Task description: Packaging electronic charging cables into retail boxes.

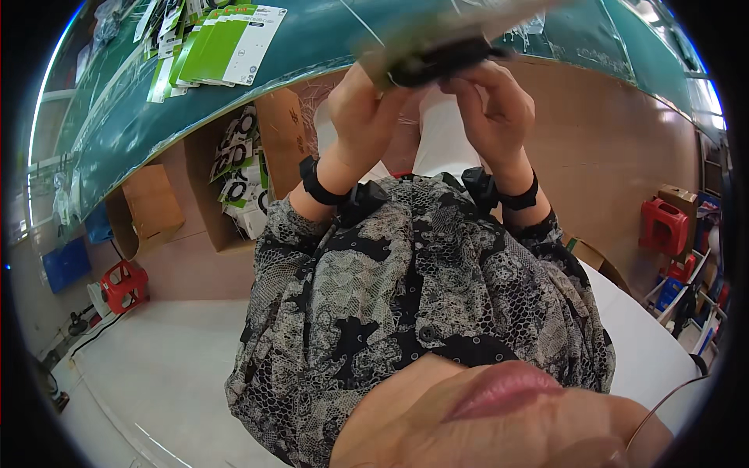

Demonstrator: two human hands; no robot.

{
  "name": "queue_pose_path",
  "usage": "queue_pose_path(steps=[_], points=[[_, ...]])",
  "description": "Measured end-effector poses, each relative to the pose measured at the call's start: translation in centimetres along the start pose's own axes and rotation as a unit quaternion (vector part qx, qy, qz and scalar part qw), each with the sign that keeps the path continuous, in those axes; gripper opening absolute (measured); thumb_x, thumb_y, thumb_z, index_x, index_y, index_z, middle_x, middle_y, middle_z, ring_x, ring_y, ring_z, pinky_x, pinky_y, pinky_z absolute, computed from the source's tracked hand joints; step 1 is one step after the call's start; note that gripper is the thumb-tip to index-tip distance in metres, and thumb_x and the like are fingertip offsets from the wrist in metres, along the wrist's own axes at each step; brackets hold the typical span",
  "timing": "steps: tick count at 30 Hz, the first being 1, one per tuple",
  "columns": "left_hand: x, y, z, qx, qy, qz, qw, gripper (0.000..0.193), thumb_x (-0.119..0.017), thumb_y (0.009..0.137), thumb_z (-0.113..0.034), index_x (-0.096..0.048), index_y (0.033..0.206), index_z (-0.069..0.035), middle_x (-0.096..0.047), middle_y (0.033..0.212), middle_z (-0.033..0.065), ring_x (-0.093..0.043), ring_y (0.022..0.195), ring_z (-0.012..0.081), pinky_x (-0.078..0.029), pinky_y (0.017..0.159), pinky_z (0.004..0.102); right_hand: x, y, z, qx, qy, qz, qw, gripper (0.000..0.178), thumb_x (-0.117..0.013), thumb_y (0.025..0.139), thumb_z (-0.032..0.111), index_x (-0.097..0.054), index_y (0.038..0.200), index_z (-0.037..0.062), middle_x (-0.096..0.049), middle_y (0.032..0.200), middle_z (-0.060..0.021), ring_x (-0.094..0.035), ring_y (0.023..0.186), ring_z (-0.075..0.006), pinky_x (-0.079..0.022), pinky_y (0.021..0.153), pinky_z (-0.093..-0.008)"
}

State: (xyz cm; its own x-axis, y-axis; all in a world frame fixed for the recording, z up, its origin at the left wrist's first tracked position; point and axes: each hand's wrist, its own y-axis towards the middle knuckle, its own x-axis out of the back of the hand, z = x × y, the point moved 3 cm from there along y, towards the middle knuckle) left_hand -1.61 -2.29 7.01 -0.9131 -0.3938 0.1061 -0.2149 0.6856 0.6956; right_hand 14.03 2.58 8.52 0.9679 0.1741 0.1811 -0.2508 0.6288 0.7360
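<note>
Up high, the left hand and the right hand are close together but not touching, with a black thing at their fingers. It is too blurry to tell what it is. The left hand pinches its left end. The right hand is curled, with thumb and fingertips by its low right edge, but I can't tell if they squeeze it. A pale flat piece, blurry too, shows just past the black thing. The black thing is long from side to side. Its right end tips up a little, and the pale piece points up and to the right.

Each wrist has a black band, so that makes 2. Between the wrists are 2 white trouser legs.

The black thing hides a bit of the near edge of the green worktop. That edge looks bent, and dips down at both sides. Bare green shows between the left hand and a fan of green and white cards, which lies near the edge on the left.

Below that edge, a brown box holds packs with black rings. Further out are 2 red stools, 1 on the left and 1 on the right.
</note>
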Motion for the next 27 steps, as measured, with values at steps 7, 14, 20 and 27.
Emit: queue_pose_path(steps=[7,14,20,27], points=[[-0.9,-0.3,2.7,0.190,-0.310,-0.081,0.928,0.023,-0.061,0.089,-0.001,-0.055,0.111,-0.002,-0.064,0.103,0.0068,-0.063,0.092,0.0144,-0.053,0.080,0.0277,-0.3,1.2,1.9,-0.008,-0.060,-0.008,0.998,0.019,-0.067,0.076,-0.006,-0.066,0.093,0.0015,-0.065,0.076,-0.0053,-0.063,0.066,-0.0127,-0.050,0.060,-0.0230],[-0.7,-0.4,3.6,0.249,-0.378,-0.060,0.890,0.022,-0.060,0.091,-0.006,-0.054,0.113,-0.005,-0.063,0.108,0.0071,-0.063,0.099,0.0181,-0.056,0.085,0.0346,-0.4,0.2,-1.3,-0.207,0.076,0.113,0.969,0.011,-0.068,0.081,0.003,-0.062,0.090,0.0013,-0.065,0.076,-0.0041,-0.061,0.071,-0.0098,-0.049,0.066,-0.0238],[-0.7,-0.3,3.3,0.240,-0.364,-0.092,0.895,0.021,-0.064,0.089,-0.006,-0.059,0.109,-0.003,-0.067,0.099,0.0029,-0.063,0.086,0.0090,-0.051,0.073,0.0221,-0.6,0.6,-1.4,-0.222,0.095,0.148,0.959,0.010,-0.067,0.084,0.006,-0.059,0.087,0.0009,-0.064,0.075,-0.0042,-0.061,0.071,-0.0105,-0.049,0.066,-0.0242],[-0.9,-0.4,3.8,0.248,-0.368,-0.081,0.893,0.021,-0.064,0.089,-0.007,-0.059,0.109,-0.004,-0.067,0.100,0.0028,-0.063,0.087,0.0087,-0.051,0.075,0.0224,-0.9,0.5,-1.2,-0.182,0.039,0.138,0.973,0.008,-0.067,0.082,0.004,-0.061,0.086,0.0016,-0.064,0.076,-0.0050,-0.060,0.067,-0.0120,-0.048,0.063,-0.0247]])
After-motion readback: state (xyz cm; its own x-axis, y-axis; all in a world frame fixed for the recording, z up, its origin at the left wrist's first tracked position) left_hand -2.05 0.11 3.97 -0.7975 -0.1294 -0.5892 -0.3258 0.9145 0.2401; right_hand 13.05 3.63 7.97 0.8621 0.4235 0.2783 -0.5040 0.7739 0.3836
